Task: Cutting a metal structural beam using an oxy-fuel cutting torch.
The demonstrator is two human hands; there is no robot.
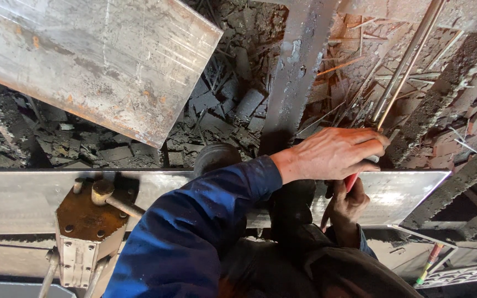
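Note:
My left hand (332, 153), in a blue sleeve, reaches across to the right and closes around the lower end of thin metal rods (407, 60) that run up to the top right. Just below it my right hand (349, 205) grips a red-handled tool (352, 181) at the edge of a long flat steel plate (409, 190). The tool's tip is hidden between the two hands. Both hands sit close together over the right part of that plate.
A large scratched steel sheet (95, 60) tilts at the upper left. A steel bar (299, 66) runs up the middle. A rusty bracket (86, 221) with a hammer (111, 198) sits at the lower left. Scrap and slag (222, 105) cover the floor below.

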